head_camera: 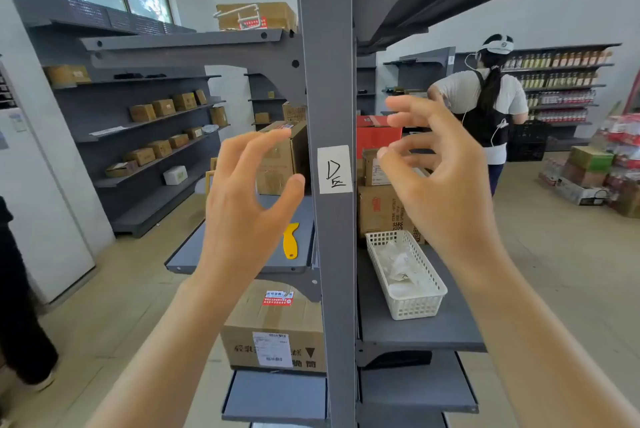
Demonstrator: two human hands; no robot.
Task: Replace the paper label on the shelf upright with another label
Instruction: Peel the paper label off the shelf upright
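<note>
A white paper label (334, 168) with a handwritten "D" is stuck on the grey shelf upright (329, 47) at chest height. My left hand (247, 195) hovers just left of the upright, fingers curled apart, holding nothing. My right hand (440, 182) floats to the right of the upright, fingers spread and empty. Neither hand touches the label. A white mesh basket (412, 303) with crumpled white papers inside sits on the shelf to the right. On the left shelf lies a yellow plastic scraper (290, 240).
Cardboard boxes (277, 323) stand on shelves on both sides of the upright, and a red box (377, 133) sits behind. Another person with a black backpack (485, 109) stands at the right rear. Grey shelving with small boxes lines the left wall.
</note>
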